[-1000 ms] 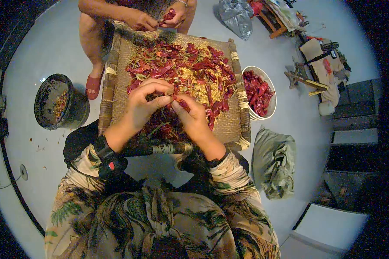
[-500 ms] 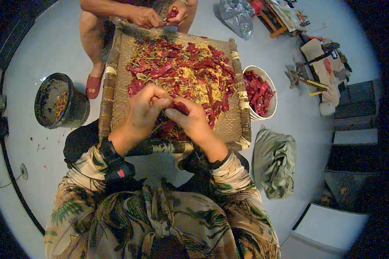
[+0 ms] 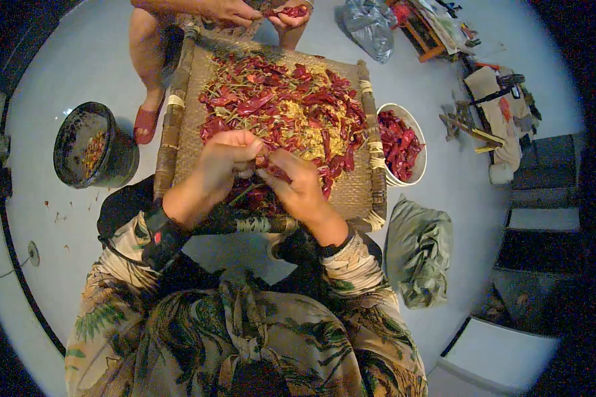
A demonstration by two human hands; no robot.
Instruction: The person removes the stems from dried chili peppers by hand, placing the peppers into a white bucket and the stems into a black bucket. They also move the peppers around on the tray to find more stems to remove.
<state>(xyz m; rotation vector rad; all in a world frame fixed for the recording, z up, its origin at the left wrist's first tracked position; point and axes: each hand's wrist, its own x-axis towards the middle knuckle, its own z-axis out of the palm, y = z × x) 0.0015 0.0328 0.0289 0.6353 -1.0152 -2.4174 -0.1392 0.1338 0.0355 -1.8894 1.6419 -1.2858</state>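
Observation:
Above the near half of a woven tray (image 3: 191, 126) with a wooden frame, my two hands meet fingertip to fingertip. My right hand (image 3: 297, 182) is closed around a dark red dried chili (image 3: 275, 171), partly hidden by the fingers. My left hand (image 3: 222, 162) pinches at the chili's end; whether a stem is between its fingertips is too small to make out. Under and beyond the hands lie many dried red chilies (image 3: 255, 104), mixed with thin stems and a spread of yellow seeds (image 3: 304, 132).
A black bucket (image 3: 122, 155) with bits inside stands at left. To the right are a white bucket (image 3: 420, 165) of red chilies and a crumpled green sack (image 3: 420, 251). Across the tray, another person's hands (image 3: 235, 12) hold a chili. A grey plastic bag (image 3: 369, 30) lies at the back.
My hands stay together at the chili, with the left fingertips shifted slightly. The other person's hands have moved up and right, the chili now lying in an opened palm. The view has shifted a little.

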